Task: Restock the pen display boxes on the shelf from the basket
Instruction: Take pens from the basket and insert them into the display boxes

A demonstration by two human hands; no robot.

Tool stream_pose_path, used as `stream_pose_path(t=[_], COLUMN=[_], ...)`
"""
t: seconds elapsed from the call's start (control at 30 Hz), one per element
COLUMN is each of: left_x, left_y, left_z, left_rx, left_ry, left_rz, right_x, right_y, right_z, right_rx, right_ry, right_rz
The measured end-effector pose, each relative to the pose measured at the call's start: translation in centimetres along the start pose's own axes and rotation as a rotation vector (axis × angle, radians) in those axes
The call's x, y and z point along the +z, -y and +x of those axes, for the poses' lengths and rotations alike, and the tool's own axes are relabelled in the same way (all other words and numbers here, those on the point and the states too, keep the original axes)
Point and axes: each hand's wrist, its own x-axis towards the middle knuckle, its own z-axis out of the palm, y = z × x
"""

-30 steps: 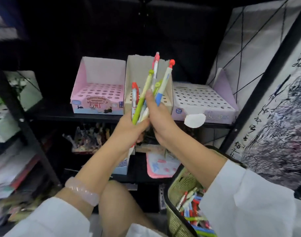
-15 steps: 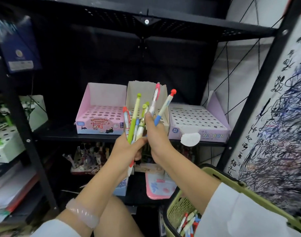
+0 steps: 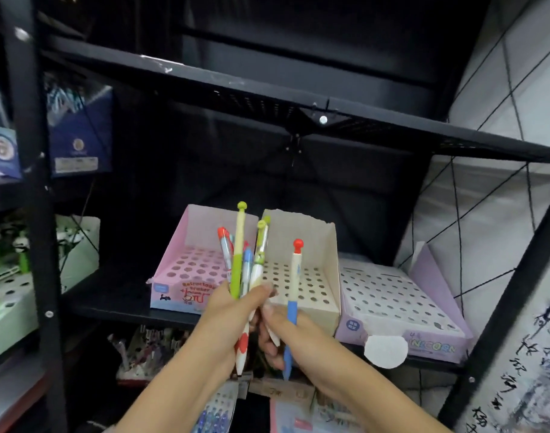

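Pens are being sorted in front of the shelf (image 3: pixel 117 307), which puts the task at the step of singling one out for a display box. A bunch of pens (image 3: pixel 245 270) is gripped upright in the left hand (image 3: pixel 227 326), fingers curled round the barrels; a green pen with a ball cap (image 3: pixel 240 248) stands tallest among them. One pen with a red ball top and blue grip (image 3: pixel 294 295) is pinched apart from the bunch in the right hand (image 3: pixel 286 335), held nearly upright with its tip pointing down.

Three perforated display boxes are set side by side on the shelf just behind the hands: a pink box (image 3: pixel 189 270) on the left, a cream box (image 3: pixel 311 276) in the middle and a lilac box (image 3: pixel 392 295) on the right. No pen is seen standing in any of their holes, so restocking appears to be barely begun. The separated pen is held directly before the cream box, which is judged its likely destination.

The next move would call for the pen to be carried forward over the grid, its tip aligned with a single hole, and lowered straight so the card is not buckled. The bunch would need to be held clear meanwhile. The basket is not in view.
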Motion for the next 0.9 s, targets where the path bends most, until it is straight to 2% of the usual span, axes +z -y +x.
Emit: stream_pose_path(t=[0.1, 0.23, 0.4, 0.53, 0.7, 0.77, 0.9], left_x=[-0.6, -1.9, -3.1, -3.8, -4.8, -5.2, -5.2], left_y=[0.1, -0.1, -1.1, -2.2, -2.3, -2.2, -2.2], left_z=[0.9, 2.1, 3.6, 5.7, 8.2, 8.8, 9.2], left_rx=[0.065, 0.088, 0.08, 0.121, 0.118, 0.116, 0.117], left_ry=[-0.118, -0.17, -0.203, -0.257, -0.229, -0.201, -0.136], left_rz=[0.058, 0.134, 0.223, 0.235, 0.191, 0.185, 0.22], right_x=[0.0, -0.4, -2.8, -5.2, -7.2, -7.6, -7.8], right_y=[-0.1, 0.1, 1.3, 2.3, 2.5, 2.2, 1.2], right_z=[0.7, 1.8, 4.7, 8.2, 11.9, 13.5, 15.9], right_rx=[-0.017, 0.022, -0.112, -0.134, -0.254, -0.313, -0.334], right_ry=[0.039, -0.127, -0.348, -0.507, -0.6, -0.659, -0.653], right_rz=[0.014, 0.122, 0.218, 0.036, -0.15, -0.308, -0.504])
